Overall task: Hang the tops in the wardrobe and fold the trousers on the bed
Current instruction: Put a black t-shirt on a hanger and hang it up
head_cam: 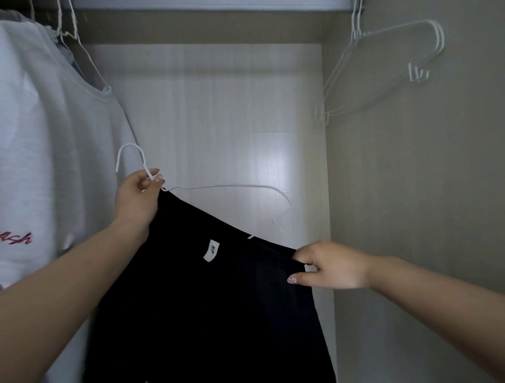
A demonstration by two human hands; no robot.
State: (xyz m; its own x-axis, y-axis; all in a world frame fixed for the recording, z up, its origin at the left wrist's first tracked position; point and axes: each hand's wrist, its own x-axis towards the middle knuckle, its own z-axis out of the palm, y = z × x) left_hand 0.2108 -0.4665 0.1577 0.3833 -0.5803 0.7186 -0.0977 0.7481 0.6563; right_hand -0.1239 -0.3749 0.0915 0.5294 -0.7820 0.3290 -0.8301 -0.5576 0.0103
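A black top [207, 300] with a small white neck label hangs in front of me inside the wardrobe. My left hand [136, 199] pinches the neck of a white wire hanger [226, 186] just below its hook. One arm of the hanger sticks out bare to the right above the cloth. My right hand [328, 266] pinches the top's upper right edge, lower than the left hand, so the garment slopes down to the right.
A white T-shirt [49, 153] with red lettering hangs on the left from the wardrobe rail [207, 3]. Several bare white wire hangers [388, 63] hang at the upper right against the wardrobe's side wall. The pale back panel [218, 114] lies behind.
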